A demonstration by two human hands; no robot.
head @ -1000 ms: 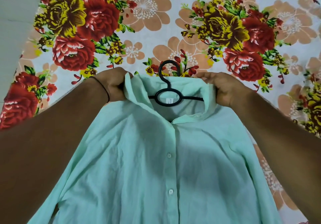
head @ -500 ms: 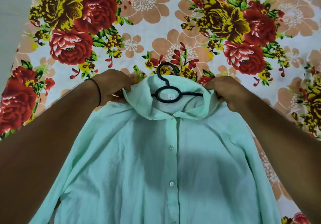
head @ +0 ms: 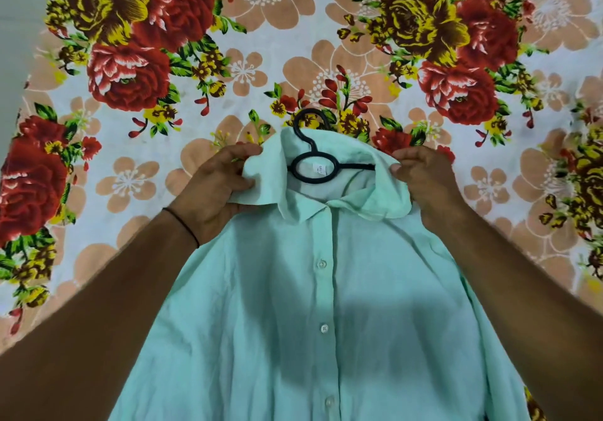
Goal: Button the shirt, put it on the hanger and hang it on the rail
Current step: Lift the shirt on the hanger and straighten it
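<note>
Both hands are gripping the collar point(head: 368, 192) of a mint-green shirt point(head: 326, 316) on a black hanger point(head: 311, 171).
The left hand point(head: 215, 189) is pinching one collar flap with its fingers curled round the fabric, and the right hand point(head: 424, 180) is pinching the opposite side. The shirt is lying buttoned, front up, on a floral bedsheet point(head: 261, 45), with the hanger's hook poking out of the neck.
</note>
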